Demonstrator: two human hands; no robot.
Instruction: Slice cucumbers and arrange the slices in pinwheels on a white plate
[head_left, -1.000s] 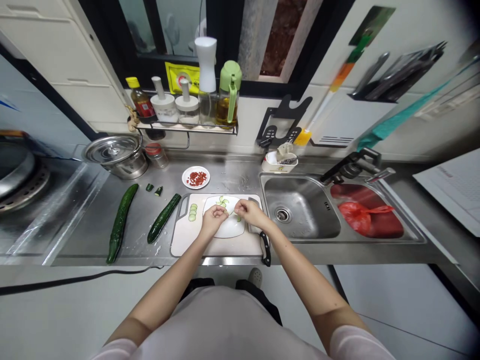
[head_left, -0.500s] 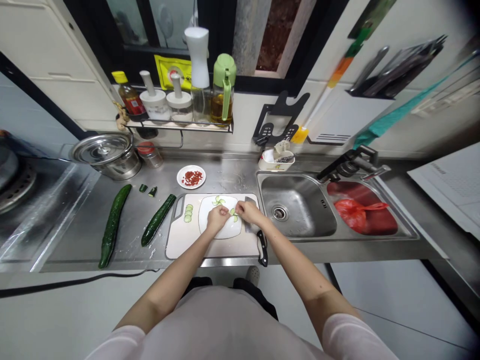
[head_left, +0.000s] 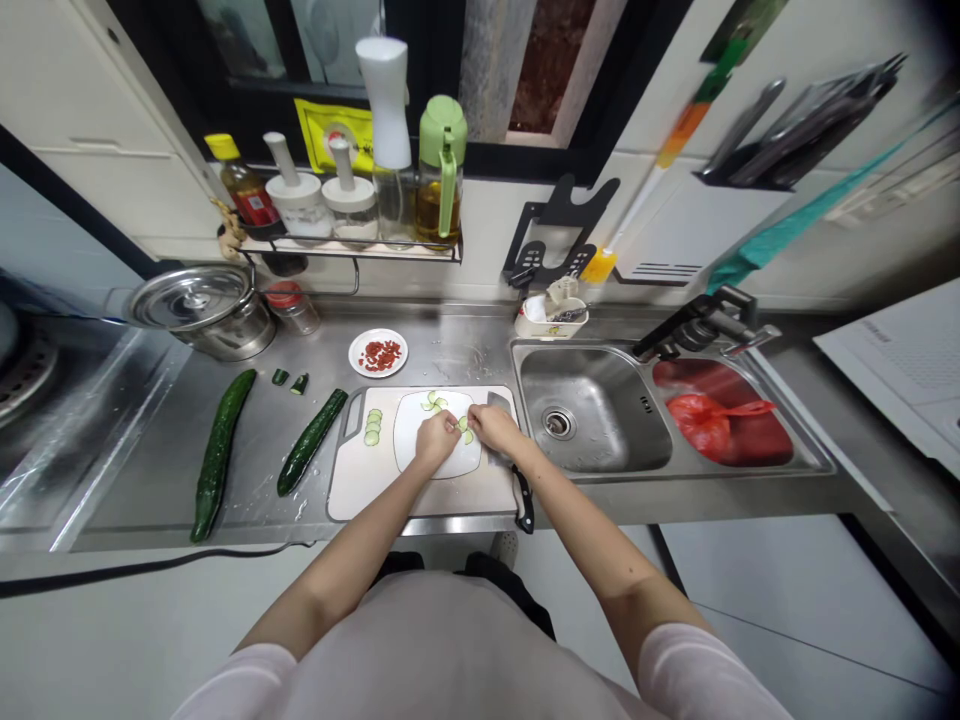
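Curling over a white plate (head_left: 450,466), the left hand (head_left: 437,438) and right hand (head_left: 493,427) meet at cucumber slices (head_left: 466,433) by the plate's right edge; whether either hand grips one cannot be told. The plate sits on a cutting board (head_left: 360,492) at the tabletop's (head_left: 165,460) front edge. More slices (head_left: 373,427) line the board's left side; a knife handle (head_left: 526,508) rests by its front right corner.

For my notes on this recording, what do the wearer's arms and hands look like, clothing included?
The left hand and right hand are bare, without gloves. Short, loose, pale pinkish sleeves leave the forearms uncovered. No watch or bracelet shows on either wrist; rings are too small to tell.
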